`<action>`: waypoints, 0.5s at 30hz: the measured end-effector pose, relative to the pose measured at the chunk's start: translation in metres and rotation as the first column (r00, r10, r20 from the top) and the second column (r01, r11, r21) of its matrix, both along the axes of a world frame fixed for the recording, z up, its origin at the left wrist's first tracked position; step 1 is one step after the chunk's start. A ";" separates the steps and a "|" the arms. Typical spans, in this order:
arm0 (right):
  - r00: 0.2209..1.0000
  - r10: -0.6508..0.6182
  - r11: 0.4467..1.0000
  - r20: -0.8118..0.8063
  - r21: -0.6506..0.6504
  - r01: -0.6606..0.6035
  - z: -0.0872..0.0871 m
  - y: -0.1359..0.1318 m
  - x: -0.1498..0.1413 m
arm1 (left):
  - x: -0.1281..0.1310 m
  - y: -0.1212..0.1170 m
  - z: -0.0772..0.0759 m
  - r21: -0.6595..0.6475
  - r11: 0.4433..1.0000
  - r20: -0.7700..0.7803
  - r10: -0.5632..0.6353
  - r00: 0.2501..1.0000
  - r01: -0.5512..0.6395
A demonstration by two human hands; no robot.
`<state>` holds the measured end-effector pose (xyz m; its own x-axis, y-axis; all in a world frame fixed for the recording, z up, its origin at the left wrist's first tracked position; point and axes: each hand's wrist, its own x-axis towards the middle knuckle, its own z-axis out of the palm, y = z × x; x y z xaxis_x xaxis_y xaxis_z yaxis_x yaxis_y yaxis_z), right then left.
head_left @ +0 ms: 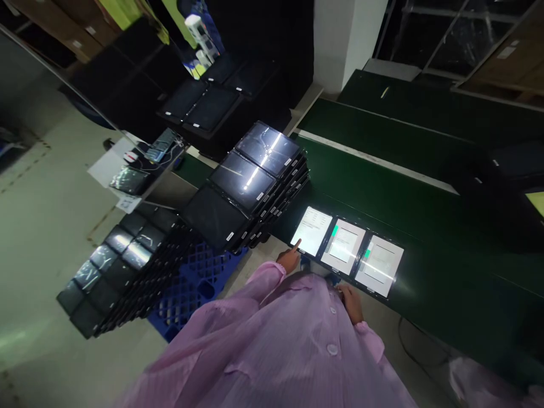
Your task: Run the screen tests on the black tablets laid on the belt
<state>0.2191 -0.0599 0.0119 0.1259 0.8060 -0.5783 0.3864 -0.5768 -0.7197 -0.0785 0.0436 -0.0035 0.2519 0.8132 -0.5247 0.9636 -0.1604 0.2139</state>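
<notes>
Three lit tablets lie side by side on the dark green belt (425, 226) in front of me. My left hand (290, 258) points with one finger and touches the near corner of the left tablet (312, 229); its other fingers are curled in. My right hand (351, 302) rests lower, by the belt's near edge below the middle tablet (343, 246), with its fingers curled; I cannot see anything in it. The right tablet (379, 264) glows with a glare streak. I wear a pink smock whose sleeves reach both wrists.
A tall stack of dark tablets (250, 181) stands on the belt to the left. More stacks (123, 255) sit on a blue pallet (191, 283) on the floor. A small stand with a phone (140, 164) is farther left. Dark trays line the back.
</notes>
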 end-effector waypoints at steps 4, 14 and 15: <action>0.999 0.053 0.998 0.003 0.039 -0.053 -0.004 0.001 -0.005 | 0.003 -0.001 0.002 0.006 1.000 -0.001 0.000 1.000 0.000; 0.989 0.089 0.992 0.118 0.081 -0.099 -0.010 -0.003 0.006 | 0.007 -0.001 0.015 0.002 1.000 0.014 0.026 1.000 -0.026; 0.988 0.086 0.992 0.126 0.083 -0.097 -0.010 -0.004 0.007 | 0.007 -0.003 0.017 -0.002 1.000 0.012 0.031 0.999 -0.031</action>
<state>0.2257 -0.0640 0.0016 0.1142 0.8650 -0.4886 0.5229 -0.4706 -0.7108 -0.0714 0.0408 0.0132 0.2333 0.8197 -0.5231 0.9654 -0.1305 0.2260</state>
